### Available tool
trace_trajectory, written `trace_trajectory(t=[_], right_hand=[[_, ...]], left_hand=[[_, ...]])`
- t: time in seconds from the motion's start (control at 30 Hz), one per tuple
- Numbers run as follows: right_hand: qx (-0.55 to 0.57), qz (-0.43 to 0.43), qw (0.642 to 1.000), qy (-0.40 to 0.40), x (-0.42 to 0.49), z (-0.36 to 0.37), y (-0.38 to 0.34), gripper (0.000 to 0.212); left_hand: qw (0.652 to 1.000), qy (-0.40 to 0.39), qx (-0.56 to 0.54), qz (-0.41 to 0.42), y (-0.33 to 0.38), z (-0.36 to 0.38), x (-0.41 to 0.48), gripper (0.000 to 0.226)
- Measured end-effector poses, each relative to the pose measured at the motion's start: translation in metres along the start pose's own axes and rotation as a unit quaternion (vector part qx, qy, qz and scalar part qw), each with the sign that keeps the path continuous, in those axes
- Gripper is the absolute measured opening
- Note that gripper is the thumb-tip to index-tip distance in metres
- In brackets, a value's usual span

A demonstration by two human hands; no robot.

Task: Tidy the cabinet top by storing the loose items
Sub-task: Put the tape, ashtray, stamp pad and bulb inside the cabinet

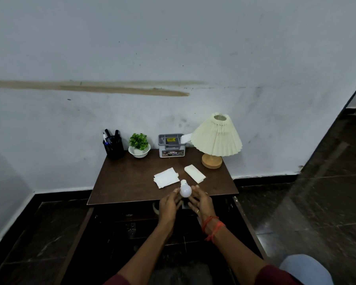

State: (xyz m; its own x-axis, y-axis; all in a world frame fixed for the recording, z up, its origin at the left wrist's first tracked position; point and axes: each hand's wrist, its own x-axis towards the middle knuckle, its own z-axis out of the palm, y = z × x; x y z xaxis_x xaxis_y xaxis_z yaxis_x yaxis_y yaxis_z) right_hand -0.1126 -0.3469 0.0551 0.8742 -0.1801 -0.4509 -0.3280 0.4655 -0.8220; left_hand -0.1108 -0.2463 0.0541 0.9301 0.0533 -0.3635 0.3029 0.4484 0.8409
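Observation:
A white light bulb lies at the front edge of the brown cabinet top, its base pointing away from me. My left hand is at its left side, with relaxed fingertips touching the globe. My right hand cups the right side with loosely curved fingers, a small gap showing. Behind the bulb lie a spread of white paper napkins and a folded cream cloth.
Along the wall stand a black pen holder, a small potted plant, a grey organiser box and a pleated table lamp. Below the front edge is a dark open space of the cabinet. Dark tiled floor surrounds it.

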Motion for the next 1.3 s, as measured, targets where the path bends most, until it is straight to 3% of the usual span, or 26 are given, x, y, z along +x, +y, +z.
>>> trace_trajectory(t=[0.13,0.43,0.63,1.3], right_hand=[[-0.005,0.017,1.0,0.002,-0.007,-0.013,0.025,0.027],[-0.004,0.053,0.998,0.017,-0.015,-0.035,0.072,0.024],[-0.006,0.069,0.997,0.02,-0.004,-0.036,0.082,0.037],[-0.036,0.112,0.992,0.036,0.061,-0.031,0.106,0.033]], left_hand=[[1.0,0.014,0.003,-0.016,-0.017,-0.015,-0.014,0.024],[0.998,0.029,0.031,-0.037,-0.054,-0.042,-0.03,0.025],[0.997,0.04,0.039,-0.044,-0.063,-0.049,-0.02,0.025],[0.993,0.046,0.085,-0.065,-0.091,-0.066,0.046,0.031]])
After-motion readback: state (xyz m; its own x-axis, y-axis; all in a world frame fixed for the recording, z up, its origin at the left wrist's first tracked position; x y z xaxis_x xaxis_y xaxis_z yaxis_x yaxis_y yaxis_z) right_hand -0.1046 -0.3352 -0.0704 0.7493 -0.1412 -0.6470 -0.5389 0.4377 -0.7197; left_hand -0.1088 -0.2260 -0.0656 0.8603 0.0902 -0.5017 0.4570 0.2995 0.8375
